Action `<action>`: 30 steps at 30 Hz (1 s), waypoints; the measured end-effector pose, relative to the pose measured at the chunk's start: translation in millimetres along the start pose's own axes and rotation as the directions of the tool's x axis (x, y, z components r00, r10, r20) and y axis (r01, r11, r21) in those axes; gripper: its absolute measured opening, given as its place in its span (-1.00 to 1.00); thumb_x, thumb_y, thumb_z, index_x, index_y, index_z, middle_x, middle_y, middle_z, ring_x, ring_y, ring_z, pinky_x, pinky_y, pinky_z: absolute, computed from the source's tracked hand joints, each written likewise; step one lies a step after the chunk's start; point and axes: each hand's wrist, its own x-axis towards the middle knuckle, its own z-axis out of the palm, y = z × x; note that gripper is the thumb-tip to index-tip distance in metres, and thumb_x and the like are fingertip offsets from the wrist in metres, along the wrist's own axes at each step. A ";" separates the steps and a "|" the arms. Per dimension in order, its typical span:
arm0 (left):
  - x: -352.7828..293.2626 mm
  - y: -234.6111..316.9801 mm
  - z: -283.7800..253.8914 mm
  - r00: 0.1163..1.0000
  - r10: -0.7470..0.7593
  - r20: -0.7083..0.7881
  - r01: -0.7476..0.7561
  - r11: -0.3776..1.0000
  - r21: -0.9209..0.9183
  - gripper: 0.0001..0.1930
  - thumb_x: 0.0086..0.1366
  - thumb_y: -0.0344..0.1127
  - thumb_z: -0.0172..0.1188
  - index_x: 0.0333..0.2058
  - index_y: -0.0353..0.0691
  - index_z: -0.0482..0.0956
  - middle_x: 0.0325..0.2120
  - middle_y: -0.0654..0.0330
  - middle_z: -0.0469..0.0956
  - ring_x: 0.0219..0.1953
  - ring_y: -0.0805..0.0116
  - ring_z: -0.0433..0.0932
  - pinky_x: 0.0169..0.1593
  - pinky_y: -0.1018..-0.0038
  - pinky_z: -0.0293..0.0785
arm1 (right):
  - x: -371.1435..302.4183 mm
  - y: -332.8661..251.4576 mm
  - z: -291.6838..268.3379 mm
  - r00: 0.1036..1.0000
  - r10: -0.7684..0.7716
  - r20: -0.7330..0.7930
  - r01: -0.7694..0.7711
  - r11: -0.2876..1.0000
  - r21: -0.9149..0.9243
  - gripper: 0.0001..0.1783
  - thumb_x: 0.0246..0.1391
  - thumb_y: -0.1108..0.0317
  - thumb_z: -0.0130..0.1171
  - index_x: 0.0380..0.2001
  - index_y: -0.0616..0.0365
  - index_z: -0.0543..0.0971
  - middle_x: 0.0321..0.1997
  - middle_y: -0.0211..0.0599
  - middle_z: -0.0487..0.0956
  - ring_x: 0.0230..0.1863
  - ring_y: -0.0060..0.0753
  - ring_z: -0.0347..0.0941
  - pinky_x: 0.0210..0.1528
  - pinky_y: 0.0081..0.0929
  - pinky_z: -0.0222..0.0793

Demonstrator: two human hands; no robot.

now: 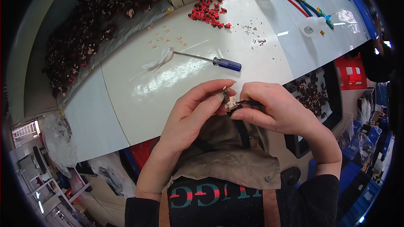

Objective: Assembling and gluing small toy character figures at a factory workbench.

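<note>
Between the fingertips of my left hand [190,115] is a small dark-brown and cream moulded figure [230,102], held over the near edge of the white table [147,120]. My right hand [275,106] is closed round a slim dark tool [251,102], whose kind I cannot make out. The tool's tip meets the cream part of the figure. Just beyond my hands lies a screwdriver [227,64] with a blue handle, its shaft reaching a crumpled white cloth [159,59].
Red and dark small parts [208,12] lie heaped at the table's far side, with cream scraps [167,38] nearby. A large pile of dark pieces [90,38] fills the far left. At right are pliers [309,9], a white bottle [310,27] and a black tray [334,120] of figures.
</note>
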 end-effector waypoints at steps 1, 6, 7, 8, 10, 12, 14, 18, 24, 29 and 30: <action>-0.7 -0.4 -0.2 1.000 -0.002 -0.001 0.002 1.000 -0.001 -0.67 0.36 -0.36 -0.09 0.07 -0.27 0.39 -0.13 0.22 0.49 -0.15 0.56 0.43 -0.05 0.60 0.38 | 1.2 -1.8 0.7 1.000 0.007 0.016 -0.007 1.000 -0.027 -0.72 -0.01 0.21 0.24 -0.42 0.21 0.45 -0.51 -0.16 0.46 -0.46 -0.08 0.41 -0.42 -0.39 0.31; -1.6 -2.6 -2.2 0.999 0.004 0.033 -0.003 1.000 -0.026 -0.66 0.36 -0.39 -0.11 0.07 -0.29 0.38 -0.11 0.19 0.48 -0.10 0.52 0.44 0.00 0.58 0.37 | 2.7 1.9 8.4 1.000 -0.013 -0.020 0.013 1.000 -0.006 -0.71 -0.02 0.20 0.25 -0.41 0.21 0.49 -0.51 -0.16 0.48 -0.44 -0.09 0.44 -0.40 -0.38 0.33; -1.7 -2.3 -2.4 0.999 0.003 0.034 -0.002 1.000 -0.027 -0.66 0.36 -0.39 -0.11 0.07 -0.29 0.38 -0.11 0.19 0.48 -0.10 0.52 0.44 0.00 0.58 0.37 | 2.8 2.1 8.8 1.000 -0.009 -0.011 0.009 1.000 -0.008 -0.72 -0.02 0.20 0.25 -0.41 0.21 0.49 -0.51 -0.16 0.48 -0.44 -0.10 0.45 -0.40 -0.38 0.34; -1.8 -1.5 -2.5 0.999 0.005 0.039 -0.004 1.000 -0.022 -0.67 0.36 -0.40 -0.11 0.07 -0.29 0.38 -0.10 0.18 0.48 -0.09 0.51 0.44 0.01 0.57 0.37 | 3.1 1.9 9.0 1.000 -0.008 -0.011 0.008 1.000 -0.008 -0.72 -0.02 0.20 0.25 -0.41 0.21 0.49 -0.51 -0.16 0.48 -0.44 -0.10 0.45 -0.40 -0.38 0.34; -1.4 -0.7 -2.3 0.999 0.006 0.048 -0.006 1.000 -0.018 -0.67 0.36 -0.41 -0.12 0.07 -0.29 0.38 -0.10 0.18 0.48 -0.08 0.50 0.44 0.02 0.57 0.37 | 3.9 0.8 8.9 1.000 -0.002 -0.005 0.001 0.999 -0.039 -0.72 -0.02 0.19 0.25 -0.42 0.20 0.50 -0.53 -0.18 0.48 -0.46 -0.10 0.45 -0.41 -0.38 0.34; -1.5 -0.6 -2.0 1.000 -0.003 0.029 0.002 1.000 0.011 -0.66 0.32 -0.40 -0.10 0.05 -0.33 0.38 -0.07 0.10 0.47 -0.02 0.37 0.46 0.07 0.46 0.38 | 3.9 0.0 9.1 1.000 0.004 -0.007 -0.004 0.999 -0.047 -0.72 -0.02 0.19 0.25 -0.44 0.20 0.49 -0.54 -0.18 0.48 -0.46 -0.10 0.45 -0.41 -0.38 0.34; -1.8 -1.7 -2.0 1.000 0.011 0.029 -0.011 1.000 0.015 -0.66 0.32 -0.41 -0.10 0.05 -0.33 0.38 -0.07 0.10 0.47 -0.02 0.37 0.46 0.07 0.46 0.38 | 4.4 -1.0 8.7 1.000 0.008 -0.008 -0.008 0.998 -0.055 -0.72 -0.02 0.19 0.25 -0.45 0.20 0.49 -0.55 -0.18 0.47 -0.47 -0.10 0.44 -0.42 -0.38 0.34; -1.6 -2.1 -2.6 0.998 0.027 0.056 -0.028 0.999 0.020 -0.68 0.35 -0.43 -0.09 0.05 -0.30 0.39 -0.11 0.20 0.48 -0.07 0.52 0.43 0.03 0.58 0.35 | 3.3 -0.1 9.0 0.999 0.014 0.029 -0.010 0.992 -0.129 -0.73 -0.03 0.20 0.25 -0.49 0.20 0.48 -0.58 -0.17 0.47 -0.51 -0.06 0.44 -0.47 -0.36 0.33; -1.7 -2.5 -1.3 0.998 0.051 0.038 -0.051 0.999 0.006 -0.69 0.35 -0.45 -0.09 0.05 -0.30 0.40 -0.11 0.20 0.48 -0.06 0.53 0.42 0.04 0.58 0.33 | 2.7 2.6 11.7 1.000 -0.027 0.001 0.027 0.988 -0.153 -0.72 -0.03 0.20 0.26 -0.50 0.20 0.48 -0.59 -0.16 0.47 -0.53 -0.05 0.43 -0.50 -0.35 0.31; -1.9 -3.1 -1.0 0.998 0.045 0.037 -0.046 0.999 0.028 -0.68 0.33 -0.44 -0.08 0.04 -0.32 0.40 -0.09 0.15 0.47 -0.04 0.45 0.43 0.05 0.52 0.36 | 4.4 -0.3 7.2 1.000 -0.010 -0.016 0.008 0.988 -0.155 -0.66 -0.07 0.13 0.29 -0.49 0.19 0.47 -0.60 -0.18 0.46 -0.53 -0.07 0.44 -0.49 -0.36 0.32; -1.6 -3.2 -0.9 0.999 0.038 0.024 -0.039 0.998 0.042 -0.67 0.31 -0.43 -0.08 0.03 -0.33 0.39 -0.07 0.10 0.47 -0.01 0.37 0.45 0.07 0.46 0.38 | 4.6 -0.2 7.5 1.000 -0.004 -0.016 0.001 0.987 -0.160 -0.64 -0.08 0.11 0.29 -0.49 0.19 0.47 -0.60 -0.19 0.46 -0.52 -0.08 0.45 -0.49 -0.36 0.32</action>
